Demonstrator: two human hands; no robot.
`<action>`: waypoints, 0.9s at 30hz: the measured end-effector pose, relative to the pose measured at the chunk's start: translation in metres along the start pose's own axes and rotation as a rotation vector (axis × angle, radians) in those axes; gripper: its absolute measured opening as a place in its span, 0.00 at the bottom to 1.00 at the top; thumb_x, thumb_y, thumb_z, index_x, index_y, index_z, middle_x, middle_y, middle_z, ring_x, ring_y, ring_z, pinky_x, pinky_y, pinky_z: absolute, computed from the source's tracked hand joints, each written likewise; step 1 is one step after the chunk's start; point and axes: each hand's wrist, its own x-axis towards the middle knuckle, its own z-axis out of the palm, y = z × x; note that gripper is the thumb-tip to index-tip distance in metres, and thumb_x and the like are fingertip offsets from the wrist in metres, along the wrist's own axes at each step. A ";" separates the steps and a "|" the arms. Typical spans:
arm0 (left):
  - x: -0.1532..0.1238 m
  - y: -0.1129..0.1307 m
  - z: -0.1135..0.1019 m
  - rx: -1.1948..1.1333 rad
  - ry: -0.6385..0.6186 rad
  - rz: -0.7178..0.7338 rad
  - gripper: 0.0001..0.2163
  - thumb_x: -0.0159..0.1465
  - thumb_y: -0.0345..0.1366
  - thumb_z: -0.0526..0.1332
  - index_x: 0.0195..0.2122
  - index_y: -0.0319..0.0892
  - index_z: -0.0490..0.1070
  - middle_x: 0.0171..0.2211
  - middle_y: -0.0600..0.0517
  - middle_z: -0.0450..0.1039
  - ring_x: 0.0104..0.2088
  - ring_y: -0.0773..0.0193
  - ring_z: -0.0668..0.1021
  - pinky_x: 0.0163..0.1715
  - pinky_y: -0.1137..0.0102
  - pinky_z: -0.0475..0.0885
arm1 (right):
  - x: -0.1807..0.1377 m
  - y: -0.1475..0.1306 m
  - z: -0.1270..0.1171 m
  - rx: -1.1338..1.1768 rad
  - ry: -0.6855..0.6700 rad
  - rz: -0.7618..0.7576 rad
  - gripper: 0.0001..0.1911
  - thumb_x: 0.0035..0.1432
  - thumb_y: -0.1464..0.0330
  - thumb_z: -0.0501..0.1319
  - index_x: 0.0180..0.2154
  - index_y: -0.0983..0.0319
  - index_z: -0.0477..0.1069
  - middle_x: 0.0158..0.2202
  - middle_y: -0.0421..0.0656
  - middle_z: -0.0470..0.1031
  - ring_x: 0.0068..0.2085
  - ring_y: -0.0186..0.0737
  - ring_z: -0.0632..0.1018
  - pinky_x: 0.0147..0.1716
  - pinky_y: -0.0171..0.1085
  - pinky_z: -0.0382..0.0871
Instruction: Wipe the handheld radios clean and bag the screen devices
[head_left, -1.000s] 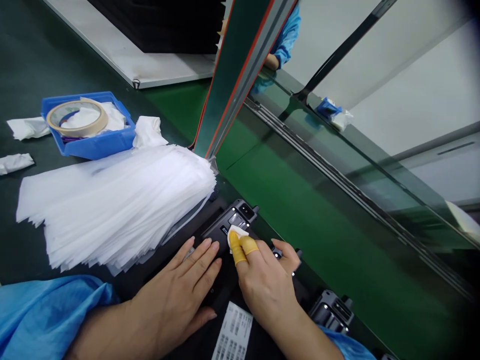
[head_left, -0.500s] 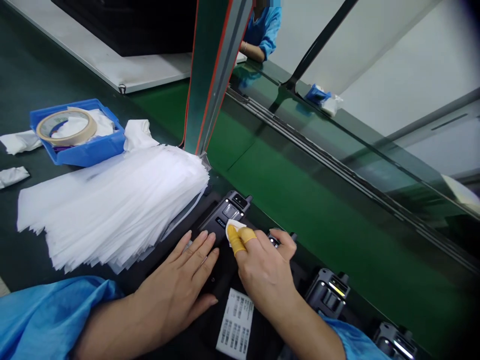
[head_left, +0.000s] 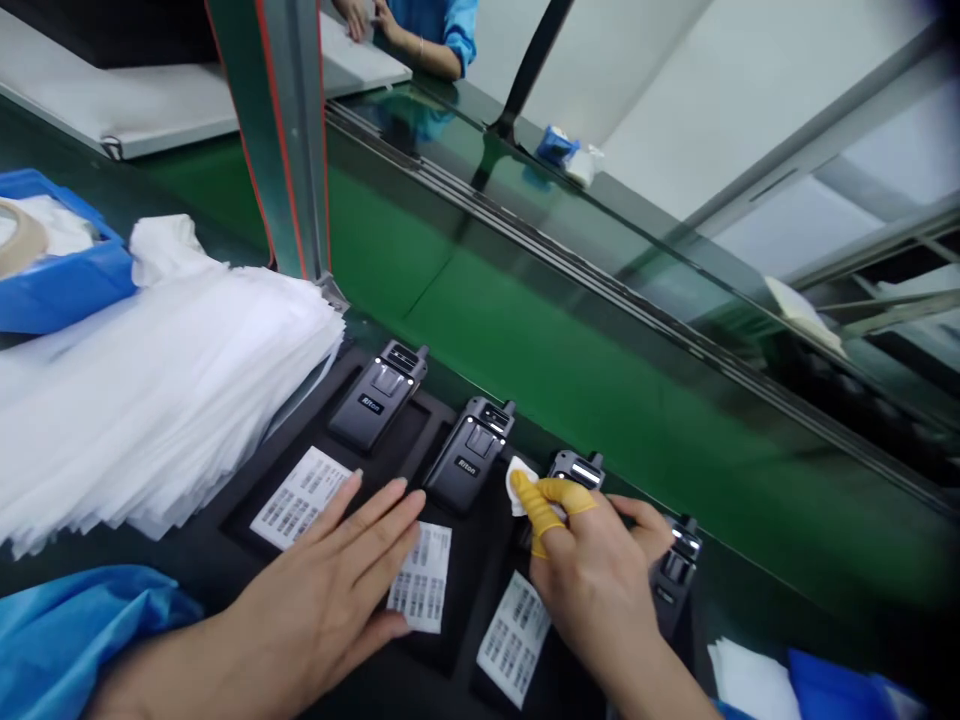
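My left hand (head_left: 322, 590) lies flat with fingers stretched out, partly covering two of the barcode label sheets (head_left: 427, 575). Between the fingers of my right hand (head_left: 592, 560), which wear yellow finger cots, a small white wipe (head_left: 517, 487) is pinched. That hand is over a grey handheld radio (head_left: 576, 466), hiding its lower part; whether the wipe touches it I cannot tell. To the left lie a second radio (head_left: 463, 470) and a third (head_left: 367, 405), both marked "Riton". Another radio (head_left: 670, 590) is partly hidden right of my right hand.
The radios and labels lie in black trays (head_left: 491, 550). White pouches (head_left: 180, 380) are stacked at left beside a blue bin (head_left: 67, 290) holding a tape roll (head_left: 19, 240). A post (head_left: 289, 150) and green surface (head_left: 420, 270) lie beyond. Across, a person's arms (head_left: 420, 45) show.
The view has swung right. My right hand has moved with the wipe from the leftmost radio to the third along the row. My left hand has shifted rightward, uncovering the leftmost radio and much of its label.
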 end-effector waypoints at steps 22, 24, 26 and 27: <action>0.022 0.013 0.021 -0.067 -0.201 0.040 0.28 0.63 0.50 0.56 0.57 0.33 0.63 0.60 0.39 0.61 0.61 0.51 0.63 0.61 0.57 0.52 | 0.021 -0.035 0.020 -0.009 0.020 -0.206 0.15 0.55 0.80 0.50 0.23 0.61 0.69 0.28 0.42 0.71 0.32 0.38 0.65 0.46 0.46 0.49; 0.022 0.012 0.020 -0.045 -0.191 0.055 0.28 0.63 0.49 0.56 0.57 0.32 0.64 0.59 0.39 0.61 0.60 0.51 0.64 0.61 0.57 0.53 | 0.024 -0.035 0.021 -0.015 0.015 -0.212 0.14 0.54 0.79 0.50 0.23 0.61 0.68 0.28 0.42 0.70 0.32 0.38 0.65 0.46 0.47 0.49; 0.023 0.012 0.019 -0.024 -0.171 0.075 0.27 0.62 0.48 0.57 0.56 0.32 0.64 0.59 0.38 0.62 0.60 0.51 0.65 0.60 0.57 0.55 | 0.022 -0.032 0.020 -0.019 0.002 -0.212 0.14 0.53 0.80 0.51 0.22 0.61 0.68 0.27 0.42 0.69 0.32 0.38 0.65 0.47 0.47 0.48; 0.023 0.012 0.018 -0.016 -0.162 0.082 0.27 0.62 0.48 0.57 0.56 0.31 0.65 0.59 0.38 0.62 0.59 0.50 0.65 0.60 0.57 0.56 | 0.019 -0.030 0.019 -0.023 -0.006 -0.205 0.14 0.52 0.80 0.51 0.21 0.61 0.67 0.27 0.42 0.68 0.32 0.38 0.65 0.47 0.47 0.48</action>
